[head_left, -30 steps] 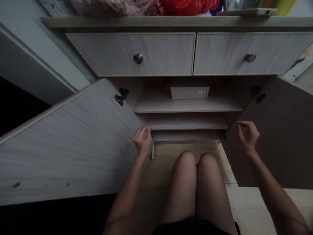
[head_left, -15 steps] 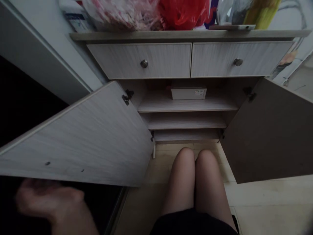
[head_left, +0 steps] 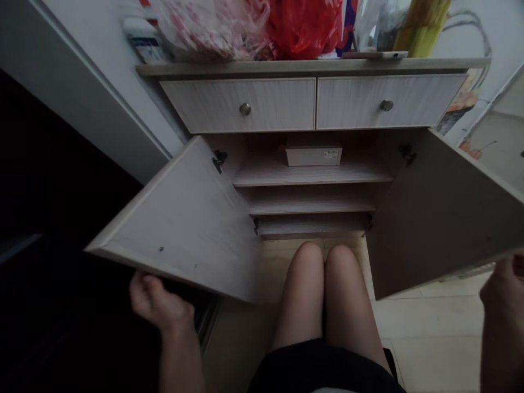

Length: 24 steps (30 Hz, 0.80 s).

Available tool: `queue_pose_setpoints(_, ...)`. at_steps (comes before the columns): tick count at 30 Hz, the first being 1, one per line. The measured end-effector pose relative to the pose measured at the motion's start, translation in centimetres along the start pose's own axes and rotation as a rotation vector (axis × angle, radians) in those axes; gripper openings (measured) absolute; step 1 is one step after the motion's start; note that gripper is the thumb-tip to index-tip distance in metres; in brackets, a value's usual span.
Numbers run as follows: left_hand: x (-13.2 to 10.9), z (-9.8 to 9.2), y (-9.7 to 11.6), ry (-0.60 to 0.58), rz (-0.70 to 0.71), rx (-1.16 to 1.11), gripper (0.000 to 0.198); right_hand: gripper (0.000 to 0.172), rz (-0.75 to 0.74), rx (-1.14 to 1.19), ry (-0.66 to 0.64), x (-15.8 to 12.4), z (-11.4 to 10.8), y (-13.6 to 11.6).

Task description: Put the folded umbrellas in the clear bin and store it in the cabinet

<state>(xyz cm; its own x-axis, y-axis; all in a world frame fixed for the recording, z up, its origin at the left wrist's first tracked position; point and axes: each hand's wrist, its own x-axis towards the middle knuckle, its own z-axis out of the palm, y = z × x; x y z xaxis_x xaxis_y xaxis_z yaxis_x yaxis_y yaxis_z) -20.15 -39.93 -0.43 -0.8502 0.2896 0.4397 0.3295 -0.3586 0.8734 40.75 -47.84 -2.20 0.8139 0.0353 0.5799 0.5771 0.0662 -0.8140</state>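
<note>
A pale wood-grain shoe cabinet stands before me with both lower doors swung open toward me. My left hand is at the bottom edge of the left cabinet door, its fingers curled against that edge. At the lower right border, my right hand is cut off by the frame, beside the lower edge of the right cabinet door. Its fingers are hidden. Between the doors are wooden shelves, and a white box sits on the upper one.
Two closed drawers run above the shelves. Plastic bags, one red, stand on the cabinet top. My bare knees are just below the cabinet. A pale tiled floor lies around them. A dark gap is at the left.
The view has drawn back, showing more of the cabinet and the left door's outer edge. My left hand has risen from the lower left to that edge. My right hand has entered at the right border.
</note>
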Motion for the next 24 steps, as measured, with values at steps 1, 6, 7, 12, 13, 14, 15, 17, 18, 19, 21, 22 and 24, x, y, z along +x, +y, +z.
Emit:
queue_pose_setpoints(1, -0.7, 0.2, -0.2, -0.002, 0.015, 0.024, 0.019, 0.039, 0.024, 0.035, -0.022, -0.5, 0.2, 0.1)
queue_pose_setpoints(6, -2.9, 2.0, -1.4, -0.173, 0.124, 0.049, 0.027, 0.035, -0.002, 0.1, -0.194, -3.3, 1.5, -1.0)
queue_pose_setpoints(7, -3.3, 2.5, -1.6, -0.23, 0.153, 0.033, 0.029, 0.034, -0.026, 0.105, -0.237, -3.9, 1.8, -1.4)
queue_pose_setpoints(12, -6.1, 5.9, -1.4, -0.434, 0.202, -0.06, 0.036, 0.031, -0.101, 0.134, -0.415, -6.9, 4.3, -4.7)
queue_pose_setpoints(13, -6.8, 6.8, -1.3, -0.456, 0.206, -0.067, 0.036, 0.031, -0.117, 0.143, -0.445, -7.5, 5.0, -5.4)
queue_pose_setpoints(14, -7.5, 7.7, -1.0, -0.479, 0.214, -0.069, 0.036, 0.032, -0.136, 0.151, -0.47, -8.0, 5.7, -6.0)
queue_pose_setpoints(15, -8.1, 8.6, -0.8, -0.504, 0.225, -0.07, 0.036, 0.033, -0.157, 0.156, -0.486, -8.6, 6.4, -6.6)
queue_pose_setpoints(17, -9.4, 10.6, -0.3, -0.558, 0.252, -0.071, 0.036, 0.035, -0.187, 0.163, -0.513, -9.6, 7.9, -7.7)
queue_pose_setpoints(18, -10.0, 11.6, 0.0, -0.58, 0.266, -0.074, 0.036, 0.036, -0.19, 0.173, -0.528, -10.0, 8.7, -8.2)
queue_pose_setpoints(19, -10.5, 12.5, 0.2, -0.602, 0.278, -0.079, 0.035, 0.036, -0.186, 0.186, -0.542, -10.5, 9.5, -8.7)
queue_pose_setpoints(21, -11.3, 14.3, 0.6, -0.632, 0.292, -0.095, 0.034, 0.036, -0.175, 0.214, -0.561, -11.3, 11.1, -9.7)
queue_pose_setpoints(22, -11.7, 15.1, 0.8, -0.643, 0.295, -0.106, 0.033, 0.037, -0.173, 0.226, -0.57, -11.6, 12.0, -10.1)
queue_pose_setpoints(24, -12.3, 16.7, 1.0, -0.663, 0.298, -0.121, 0.03, 0.038, -0.178, 0.238, -0.596, -12.3, 13.8, -10.9)
